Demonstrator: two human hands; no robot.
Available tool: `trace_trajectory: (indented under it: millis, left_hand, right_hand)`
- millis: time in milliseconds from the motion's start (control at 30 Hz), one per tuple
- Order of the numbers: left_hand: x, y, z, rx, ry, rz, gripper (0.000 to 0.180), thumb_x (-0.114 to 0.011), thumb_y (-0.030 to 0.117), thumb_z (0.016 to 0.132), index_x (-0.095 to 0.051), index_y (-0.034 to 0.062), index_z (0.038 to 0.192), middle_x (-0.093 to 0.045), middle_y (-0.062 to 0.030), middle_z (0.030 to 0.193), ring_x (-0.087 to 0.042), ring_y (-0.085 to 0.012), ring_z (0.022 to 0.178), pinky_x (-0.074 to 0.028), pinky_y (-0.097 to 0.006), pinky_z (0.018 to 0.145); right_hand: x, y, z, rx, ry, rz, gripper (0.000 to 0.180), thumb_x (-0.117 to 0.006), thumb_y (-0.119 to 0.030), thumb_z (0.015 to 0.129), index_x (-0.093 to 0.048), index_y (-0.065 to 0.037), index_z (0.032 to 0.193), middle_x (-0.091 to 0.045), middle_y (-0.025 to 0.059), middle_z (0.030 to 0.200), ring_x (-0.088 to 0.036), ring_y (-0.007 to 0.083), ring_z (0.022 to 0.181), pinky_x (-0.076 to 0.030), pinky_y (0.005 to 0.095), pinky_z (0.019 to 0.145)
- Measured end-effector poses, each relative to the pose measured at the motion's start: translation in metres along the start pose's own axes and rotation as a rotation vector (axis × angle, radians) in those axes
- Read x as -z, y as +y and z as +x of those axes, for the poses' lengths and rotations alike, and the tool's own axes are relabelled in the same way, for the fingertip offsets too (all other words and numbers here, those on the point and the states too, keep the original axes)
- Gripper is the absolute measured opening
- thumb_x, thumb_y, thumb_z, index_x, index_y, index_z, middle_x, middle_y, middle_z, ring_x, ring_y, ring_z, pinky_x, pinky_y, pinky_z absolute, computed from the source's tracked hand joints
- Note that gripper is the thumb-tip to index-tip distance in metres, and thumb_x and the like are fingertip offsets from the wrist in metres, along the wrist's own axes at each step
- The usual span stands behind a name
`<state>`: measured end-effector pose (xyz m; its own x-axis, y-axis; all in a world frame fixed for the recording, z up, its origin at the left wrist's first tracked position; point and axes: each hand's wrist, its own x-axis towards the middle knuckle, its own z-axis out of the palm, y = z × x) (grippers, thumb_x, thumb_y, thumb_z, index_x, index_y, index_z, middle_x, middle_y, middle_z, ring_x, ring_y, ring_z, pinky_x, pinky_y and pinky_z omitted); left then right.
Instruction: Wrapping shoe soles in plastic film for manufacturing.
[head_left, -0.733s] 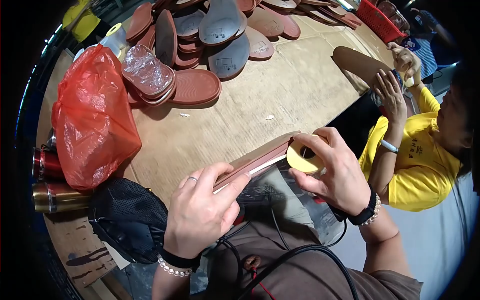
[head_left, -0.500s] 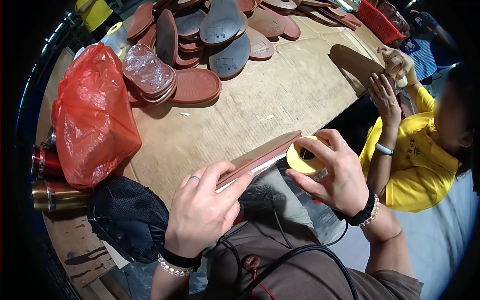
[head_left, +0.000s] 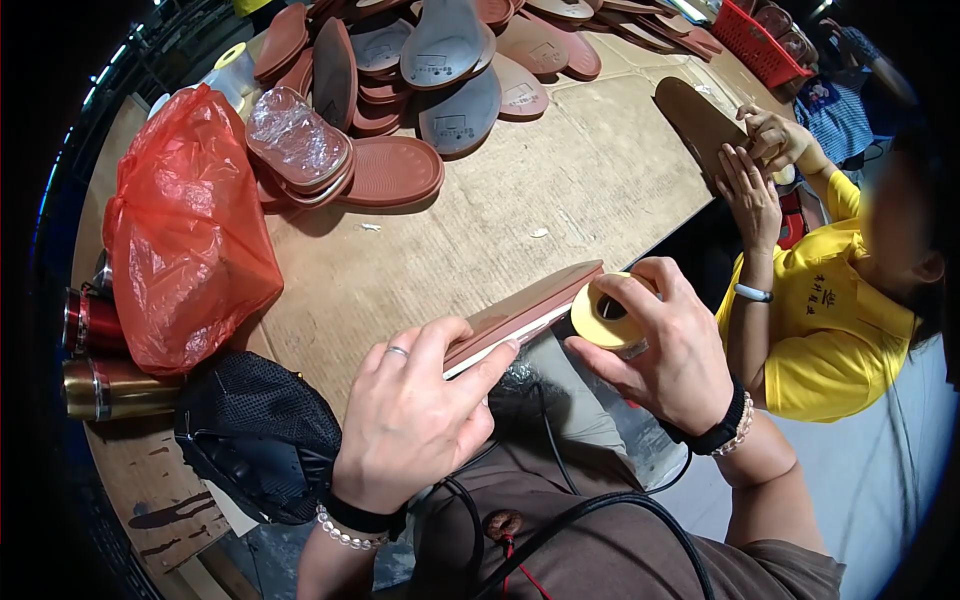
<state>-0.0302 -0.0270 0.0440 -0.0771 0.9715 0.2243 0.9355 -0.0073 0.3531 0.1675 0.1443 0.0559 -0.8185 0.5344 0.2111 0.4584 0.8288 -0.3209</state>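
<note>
Near the table's front edge, my left hand (head_left: 415,415) grips the near end of a reddish-brown shoe sole (head_left: 530,300) tilted on its side, thumb against its long edge. Along that edge runs a pale strip, which looks like tape. My right hand (head_left: 680,350) pinches a roll of pale yellow tape (head_left: 592,330) between thumb and fingers, right by the sole's far end. The roll's hollow core faces up. My left fingertips hide part of the sole's near end.
A heap of shoe soles (head_left: 460,112) covers the cardboard-topped table's (head_left: 520,210) far side. At left are a red plastic bag (head_left: 190,240), metal tumblers (head_left: 120,388) and a black mesh bag (head_left: 255,430). A co-worker in yellow (head_left: 830,320) handles another sole (head_left: 697,120) at right. A red basket (head_left: 757,42) stands beyond.
My left hand has shifted slightly right, its thumb farther along the sole's edge. The tape roll has barely moved. The co-worker's hands have moved up and left with their sole.
</note>
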Motion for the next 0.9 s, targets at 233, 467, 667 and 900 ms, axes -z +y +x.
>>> trace_trajectory:
  millis: [233, 467, 667, 900]
  left_hand:
    - [0.001, 0.003, 0.002, 0.019, 0.001, 0.002, 0.053, -0.071, 0.009, 0.075, -0.075, 0.019, 0.127, -0.061, -0.014, 0.116, -0.064, -0.033, 0.096, -0.053, -0.043, 0.087]
    - [0.0, 0.005, 0.004, 0.047, 0.003, -0.045, 0.048, -0.073, 0.007, 0.079, -0.074, 0.0177, 0.126, -0.06, -0.0134, 0.114, -0.064, -0.0329, 0.097, -0.053, -0.043, 0.087]
    - [0.001, 0.009, 0.008, 0.041, 0.002, -0.04, 0.048, -0.073, 0.002, 0.077, -0.072, 0.013, 0.124, -0.062, -0.0125, 0.121, -0.065, -0.0332, 0.107, -0.053, -0.044, 0.092]
    - [-0.002, 0.026, 0.011, 0.11, 0.004, -0.012, 0.045, -0.064, 0.002, 0.083, -0.067, 0.0056, 0.128, -0.063, -0.0134, 0.12, -0.065, -0.0297, 0.115, -0.052, -0.042, 0.097]
  right_hand:
    - [-0.002, 0.0, 0.002, 0.008, 0.028, 0.011, 0.052, -0.087, -0.038, 0.08, -0.068, -0.008, 0.118, -0.061, 0.018, 0.104, -0.065, 0.0344, 0.094, -0.055, 0.0414, 0.082]
    - [-0.003, 0.004, 0.001, 0.009, 0.042, 0.017, 0.056, -0.089, -0.039, 0.074, -0.068, -0.01, 0.118, -0.065, 0.0164, 0.104, -0.066, 0.0341, 0.097, -0.055, 0.042, 0.082]
    - [-0.002, 0.009, 0.002, 0.008, 0.04, 0.072, 0.059, -0.09, -0.035, 0.071, -0.068, -0.01, 0.12, -0.066, 0.0148, 0.101, -0.066, 0.0342, 0.096, -0.055, 0.0419, 0.083]
    - [-0.004, 0.015, 0.001, -0.031, 0.013, 0.171, 0.058, -0.091, -0.029, 0.07, -0.07, -0.004, 0.118, -0.064, 0.0143, 0.101, -0.065, 0.0317, 0.095, -0.054, 0.0397, 0.084]
